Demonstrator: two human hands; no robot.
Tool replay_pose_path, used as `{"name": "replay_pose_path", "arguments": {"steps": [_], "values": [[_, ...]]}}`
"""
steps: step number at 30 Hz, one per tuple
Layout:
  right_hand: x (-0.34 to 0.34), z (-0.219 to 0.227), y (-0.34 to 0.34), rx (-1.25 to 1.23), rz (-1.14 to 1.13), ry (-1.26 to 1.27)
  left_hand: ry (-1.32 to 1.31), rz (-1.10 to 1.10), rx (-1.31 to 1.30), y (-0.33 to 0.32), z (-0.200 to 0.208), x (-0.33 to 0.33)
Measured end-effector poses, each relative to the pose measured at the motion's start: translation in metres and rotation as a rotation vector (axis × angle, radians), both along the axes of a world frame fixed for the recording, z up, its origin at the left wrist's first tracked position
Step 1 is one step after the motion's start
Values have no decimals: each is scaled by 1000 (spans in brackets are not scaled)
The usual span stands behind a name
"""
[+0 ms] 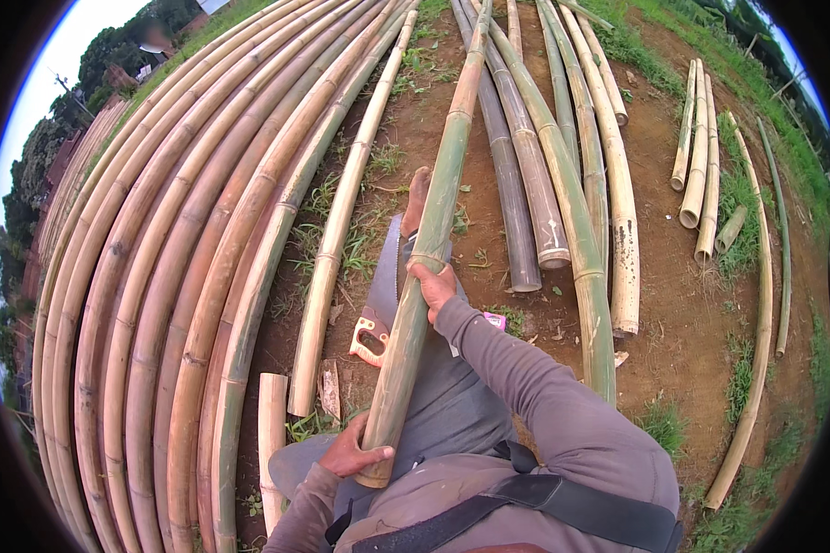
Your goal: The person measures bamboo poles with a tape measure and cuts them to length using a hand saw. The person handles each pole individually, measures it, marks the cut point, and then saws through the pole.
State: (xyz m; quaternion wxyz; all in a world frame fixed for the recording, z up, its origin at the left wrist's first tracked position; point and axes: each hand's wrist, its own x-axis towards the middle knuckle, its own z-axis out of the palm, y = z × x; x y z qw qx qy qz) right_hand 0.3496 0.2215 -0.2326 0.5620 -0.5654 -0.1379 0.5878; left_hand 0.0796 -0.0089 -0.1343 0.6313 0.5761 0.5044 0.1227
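A thick green-and-tan bamboo pole slants across my lap, its cut near end against my body and its far end reaching up ahead. My right hand is wrapped round it just below a node. Close to the butt end, my left hand grips the pole from the left, thumb laid across it. A handsaw with an orange-and-cream handle rests left of the pole, beside my leg; part of its blade lies against my trousers. My bare foot shows beyond the blade.
Many long bamboo poles lie side by side on the left. More poles fan out ahead to the right, with shorter pieces farther right. A short bamboo offcut stands near my left knee. A small pink object lies by my right forearm.
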Motion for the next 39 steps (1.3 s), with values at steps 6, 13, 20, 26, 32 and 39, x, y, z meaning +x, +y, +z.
{"name": "replay_pose_path", "arguments": {"steps": [6,13,20,26,32,39], "values": [[56,38,57,24,-111,-48,72,235,49,15,-5,62],[70,75,-117,116,70,28,-116,11,254,80,-14,178],[345,148,-152,-101,205,-641,-107,-291,309,84,28,152],[387,23,-225,-663,233,-1281,115,123,300,57,-61,53],[311,-20,-261,-612,-151,-1403,533,92,366,31,-56,-42],[300,-34,-258,-434,140,-1557,665,204,352,7,-82,-70]]}}
